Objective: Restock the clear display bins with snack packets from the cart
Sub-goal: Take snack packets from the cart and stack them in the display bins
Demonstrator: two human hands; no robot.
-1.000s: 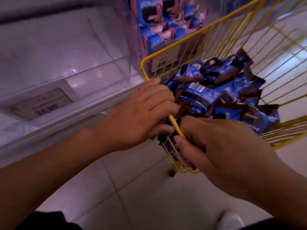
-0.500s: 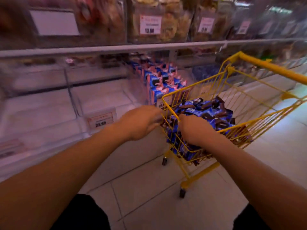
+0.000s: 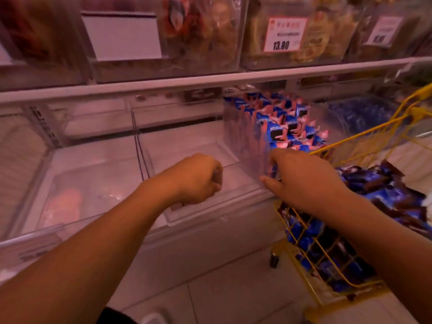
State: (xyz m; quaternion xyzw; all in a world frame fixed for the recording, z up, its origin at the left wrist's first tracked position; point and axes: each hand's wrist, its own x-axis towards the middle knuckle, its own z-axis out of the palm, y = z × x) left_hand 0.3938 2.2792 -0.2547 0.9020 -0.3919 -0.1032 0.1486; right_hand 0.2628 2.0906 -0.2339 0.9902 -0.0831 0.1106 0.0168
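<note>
Wire cart [image 3: 350, 260], crinkly packets [image 3: 385, 188].

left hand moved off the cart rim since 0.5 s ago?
Yes. The left hand has left the yellow cart rim and now sits leftward, over the front of the empty clear bin.

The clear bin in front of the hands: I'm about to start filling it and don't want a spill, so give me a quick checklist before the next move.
1. Empty clear bin has room: ok, nothing shows inside.
2. Cart within reach: ok, it stands beside the right hand.
3. Snack packets available: ok, the cart is heaped.
4. Left hand free: cannot tell, fingers curled, contents hidden.
5. Right hand holding packets: cannot tell, its fingers are hidden.
6. Neighbouring bin already stocked: ok, full of blue and pink packets.
</note>
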